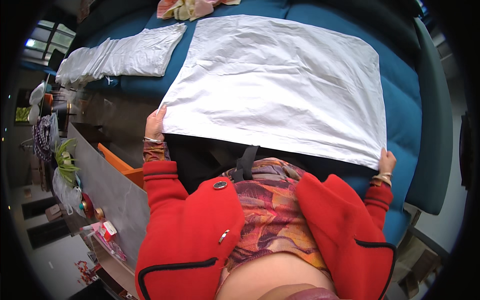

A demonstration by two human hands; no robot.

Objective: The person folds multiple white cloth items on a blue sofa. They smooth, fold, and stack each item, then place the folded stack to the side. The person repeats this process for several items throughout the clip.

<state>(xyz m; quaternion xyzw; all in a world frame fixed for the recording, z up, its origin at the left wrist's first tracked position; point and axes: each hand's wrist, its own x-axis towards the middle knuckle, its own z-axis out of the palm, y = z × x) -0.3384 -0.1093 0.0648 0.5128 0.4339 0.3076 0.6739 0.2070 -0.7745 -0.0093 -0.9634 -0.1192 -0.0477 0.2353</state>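
A white rectangular cloth [277, 82], lightly wrinkled, lies spread over the seat of a blue sofa [403, 112]. My left hand [154, 123] grips its near left corner, thumb on top. At the near right corner, my right hand [387, 161] pinches the same cloth. The near edge is stretched between both hands, over my lap. Left of the cloth, a row of folded white cloths [131, 54] rests overlapping on the sofa.
A pink and cream cloth [191, 8] lies at the sofa's back. The sofa's armrest [431, 120] stands at the right. At my left is a grey table [116, 195] with an orange open compartment [122, 163], a potted plant [66, 159] and small items near its far side.
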